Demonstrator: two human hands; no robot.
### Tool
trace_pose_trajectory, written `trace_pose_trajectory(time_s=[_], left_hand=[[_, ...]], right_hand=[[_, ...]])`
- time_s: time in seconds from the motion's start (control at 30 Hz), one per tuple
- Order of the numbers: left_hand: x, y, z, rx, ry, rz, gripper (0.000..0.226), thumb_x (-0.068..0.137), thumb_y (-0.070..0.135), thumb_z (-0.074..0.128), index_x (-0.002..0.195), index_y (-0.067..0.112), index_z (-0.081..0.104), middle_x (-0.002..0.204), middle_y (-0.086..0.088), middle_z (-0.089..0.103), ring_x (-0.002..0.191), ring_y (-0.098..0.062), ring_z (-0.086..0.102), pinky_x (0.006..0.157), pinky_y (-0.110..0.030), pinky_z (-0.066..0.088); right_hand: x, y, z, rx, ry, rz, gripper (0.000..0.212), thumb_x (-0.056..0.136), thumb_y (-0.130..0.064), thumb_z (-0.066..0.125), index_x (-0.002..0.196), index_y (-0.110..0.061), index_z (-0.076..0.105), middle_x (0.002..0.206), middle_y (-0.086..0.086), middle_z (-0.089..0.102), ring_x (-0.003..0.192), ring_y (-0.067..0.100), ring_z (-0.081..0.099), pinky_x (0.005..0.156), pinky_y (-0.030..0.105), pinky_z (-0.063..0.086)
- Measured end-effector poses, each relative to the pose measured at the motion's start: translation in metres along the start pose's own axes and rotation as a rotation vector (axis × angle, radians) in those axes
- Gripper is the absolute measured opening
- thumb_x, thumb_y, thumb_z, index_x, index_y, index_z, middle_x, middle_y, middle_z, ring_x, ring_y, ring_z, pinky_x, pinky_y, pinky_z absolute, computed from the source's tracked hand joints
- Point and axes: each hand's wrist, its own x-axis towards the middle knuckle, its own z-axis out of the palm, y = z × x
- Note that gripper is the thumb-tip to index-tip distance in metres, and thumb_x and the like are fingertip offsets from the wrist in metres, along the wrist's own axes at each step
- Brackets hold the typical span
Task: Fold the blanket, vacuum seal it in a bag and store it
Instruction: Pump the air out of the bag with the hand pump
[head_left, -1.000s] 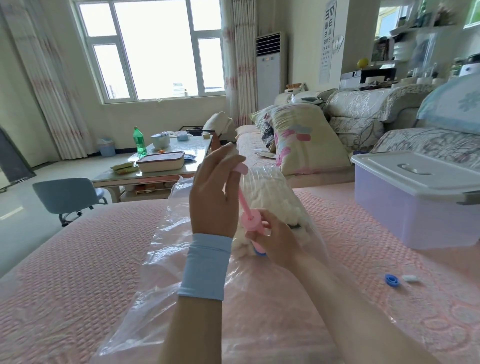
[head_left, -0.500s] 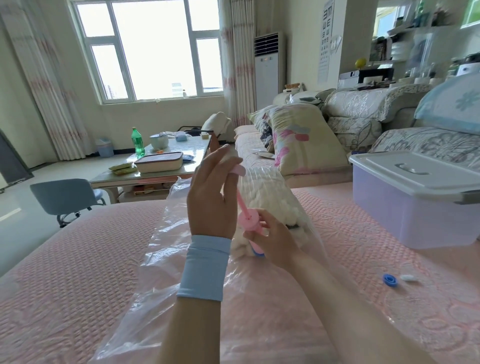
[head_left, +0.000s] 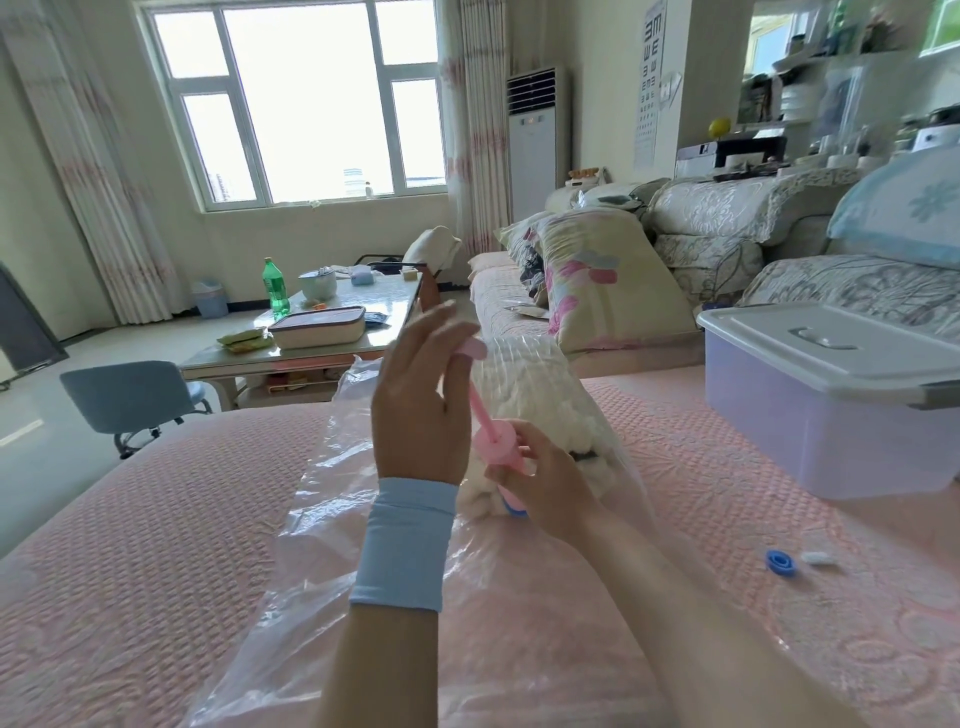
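Blanket (head_left: 540, 395) sits in the bag (head_left: 332, 519) on the bed (head_left: 156, 519). Right hand (head_left: 540, 488) grips the pump (head_left: 493, 441) barrel, likely keeping it seated on the valve (head_left: 515, 512). Left hand (head_left: 415, 400) fingers (head_left: 431, 338) grasp the raised plunger handle, apparently drawing air.

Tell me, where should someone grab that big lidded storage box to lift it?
Probably opposite ends of the storage box, a hand under the overhanging lid rim from each side: it is wide, and the lid handle looks shallow.
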Motion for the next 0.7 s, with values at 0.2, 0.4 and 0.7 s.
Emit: trace_pose_trajectory(time_s=[0.2,0.4,0.7], left_hand=[[-0.029,-0.013,0.023,0.007,-0.151,-0.099,0.021,0.092,0.005,0.055,0.104,0.012,0.071,0.124,-0.003,0.062,0.110,-0.019,0.061,0.094,-0.023,0.048],[-0.057,-0.025,0.041,-0.315,-0.603,-0.536,0.062,0.085,-0.015,0.047,0.123,0.032,0.062,0.140,0.009,0.049,0.125,-0.008,0.049,0.101,-0.018,0.043],[-0.076,-0.037,0.051,-0.413,-0.723,-0.772,0.051,0.073,-0.009,0.059,0.110,0.025,0.062,0.111,0.004,0.069,0.111,-0.013,0.063,0.092,-0.025,0.052]], right_hand=[[0.000,0.001,0.001,0.001,0.009,-0.001,0.040,0.079,-0.042,0.072,0.115,-0.047,0.058,0.103,-0.015,0.071,0.096,0.004,0.065,0.091,0.040,0.055],[-0.006,-0.009,-0.013,-0.029,0.059,0.004,0.027,0.090,-0.032,0.070,0.114,-0.041,0.062,0.103,-0.014,0.065,0.091,0.001,0.064,0.075,0.007,0.047],[-0.007,-0.010,-0.036,-0.042,0.046,0.047,0.065,0.064,-0.058,0.072,0.125,-0.042,0.061,0.113,-0.016,0.066,0.098,0.003,0.067,0.090,0.037,0.056]])
